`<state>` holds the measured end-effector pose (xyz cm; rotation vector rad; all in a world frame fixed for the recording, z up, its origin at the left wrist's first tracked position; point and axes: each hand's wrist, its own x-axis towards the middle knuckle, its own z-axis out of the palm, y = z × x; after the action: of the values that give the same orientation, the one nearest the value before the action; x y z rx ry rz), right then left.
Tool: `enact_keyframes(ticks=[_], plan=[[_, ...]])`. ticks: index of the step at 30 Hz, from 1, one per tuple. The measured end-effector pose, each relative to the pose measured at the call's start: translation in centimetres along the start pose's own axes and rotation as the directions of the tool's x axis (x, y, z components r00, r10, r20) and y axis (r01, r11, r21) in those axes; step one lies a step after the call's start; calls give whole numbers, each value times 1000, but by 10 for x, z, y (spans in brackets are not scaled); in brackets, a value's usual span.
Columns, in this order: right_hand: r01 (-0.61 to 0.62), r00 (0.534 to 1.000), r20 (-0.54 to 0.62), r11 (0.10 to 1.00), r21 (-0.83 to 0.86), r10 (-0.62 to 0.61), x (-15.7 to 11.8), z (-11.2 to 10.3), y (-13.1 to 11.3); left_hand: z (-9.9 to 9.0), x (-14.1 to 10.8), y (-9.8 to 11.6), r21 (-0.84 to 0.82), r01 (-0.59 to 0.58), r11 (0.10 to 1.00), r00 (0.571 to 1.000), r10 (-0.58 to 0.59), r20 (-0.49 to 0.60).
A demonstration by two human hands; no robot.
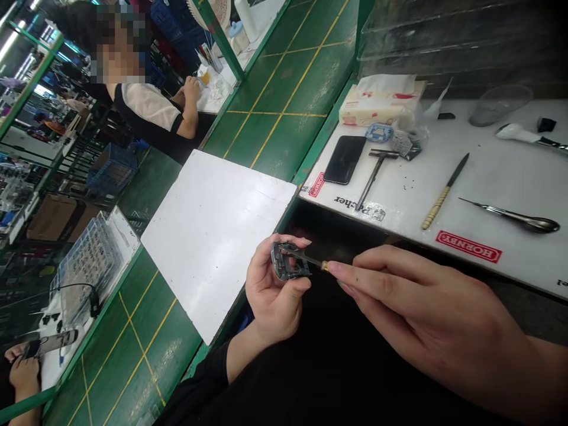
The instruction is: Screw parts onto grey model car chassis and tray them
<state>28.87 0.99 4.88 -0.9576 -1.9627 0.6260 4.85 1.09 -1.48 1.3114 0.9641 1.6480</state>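
Note:
My left hand [275, 302] is closed around a small dark grey frame-like part [288, 269], gripping it by its edges between thumb and fingers. In my right hand [412, 296] is a thin metal tool [313, 260] with a brass-coloured collar, pinched between thumb and forefinger. Its tip reaches the upper side of the grey part; whether it touches cannot be made out. Most of the tool's handle is hidden by my fingers. Both hands are above my dark-clothed lap, in front of the bench edge.
A white board [217, 236] lies on the green bench [275, 118]. On the white surface at right are a phone [345, 160], a razor-like tool [373, 177], a file [448, 189], a metal pick [515, 216], a brush [519, 133] and a tissue pack [381, 106]. A co-worker [151, 112] sits across.

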Motion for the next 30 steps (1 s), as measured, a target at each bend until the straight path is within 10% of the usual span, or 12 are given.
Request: enact_keyframes(ticks=[8,23,27,30], plan=[[125,991,-30,984,-130,-130,-2,4,-4,0,-1,-1,133,-122,984,989,132,-67],[-32,998,-58,998,-60,29,-10,3,-12,-4,-9,-1,183,-101,978,994,107,-27],[145,987,-69,989,-41,-147,-5,0,-7,-7,-12,-4,136,-60,989,997,66,-39],[15,999,-33,999,40,-13,0,-3,-7,-9,-13,-5,188,-69,980,996,79,-47]])
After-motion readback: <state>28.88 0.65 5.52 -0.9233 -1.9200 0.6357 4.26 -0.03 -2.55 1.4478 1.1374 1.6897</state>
